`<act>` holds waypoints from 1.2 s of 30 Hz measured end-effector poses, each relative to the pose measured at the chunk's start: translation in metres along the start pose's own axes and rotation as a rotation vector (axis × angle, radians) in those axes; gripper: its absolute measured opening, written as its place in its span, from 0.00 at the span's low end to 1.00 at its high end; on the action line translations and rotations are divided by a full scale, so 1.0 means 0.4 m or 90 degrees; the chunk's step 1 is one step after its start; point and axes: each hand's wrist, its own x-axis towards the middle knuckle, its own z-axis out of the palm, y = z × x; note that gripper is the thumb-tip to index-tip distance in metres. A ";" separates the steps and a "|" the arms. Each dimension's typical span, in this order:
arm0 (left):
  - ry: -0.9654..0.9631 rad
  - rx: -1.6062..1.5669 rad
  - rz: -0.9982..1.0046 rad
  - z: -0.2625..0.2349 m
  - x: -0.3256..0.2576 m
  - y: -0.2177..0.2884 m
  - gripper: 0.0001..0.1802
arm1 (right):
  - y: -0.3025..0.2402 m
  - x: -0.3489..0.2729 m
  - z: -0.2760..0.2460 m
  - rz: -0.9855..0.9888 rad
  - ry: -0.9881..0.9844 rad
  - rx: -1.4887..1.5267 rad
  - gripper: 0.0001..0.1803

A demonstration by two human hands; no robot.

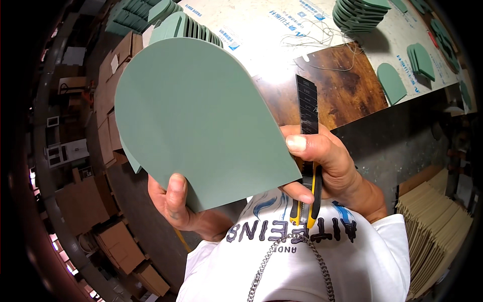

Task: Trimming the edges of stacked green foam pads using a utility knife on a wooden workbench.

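A pale green panel [196, 121], rounded at one end with a corner at the other, is tilted up in front of me. My left hand [173, 201] grips its lower left edge, thumb on the face and fingers hidden behind. A snap-off utility knife [314, 186] with a black and yellow handle is held in my right hand [334, 161]. Its long black segmented blade points up, away from me. Fingers of that hand also touch the panel's right corner. Behind the panel's left edge peeks another green piece [132, 160].
Across the white printed table [256, 20] stand stacks of green panels [359, 15], loose string [322, 43] and a brown wood-grain board [347, 85]. Single green pieces [391, 83] lie at the right. Cardboard boxes [118, 246] line the left; flat cardboard sheets [432, 221] are stacked at the right.
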 end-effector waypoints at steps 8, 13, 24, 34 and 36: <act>0.029 0.338 0.332 0.077 -0.007 -0.045 0.17 | -0.037 -0.030 0.033 -0.075 0.020 -0.097 0.21; 0.069 0.361 0.378 0.075 -0.018 -0.049 0.14 | -0.018 -0.052 0.025 -0.211 0.129 -0.285 0.32; 0.290 0.118 -0.016 0.131 -0.021 -0.022 0.18 | -0.001 -0.045 -0.038 -0.459 0.092 -0.571 0.29; 0.172 -0.051 -0.011 0.103 -0.005 -0.033 0.16 | 0.011 -0.023 -0.040 -0.525 0.096 -0.545 0.35; 0.106 -0.075 -0.038 0.104 0.007 -0.028 0.16 | 0.008 -0.025 -0.045 -0.521 0.087 -0.550 0.35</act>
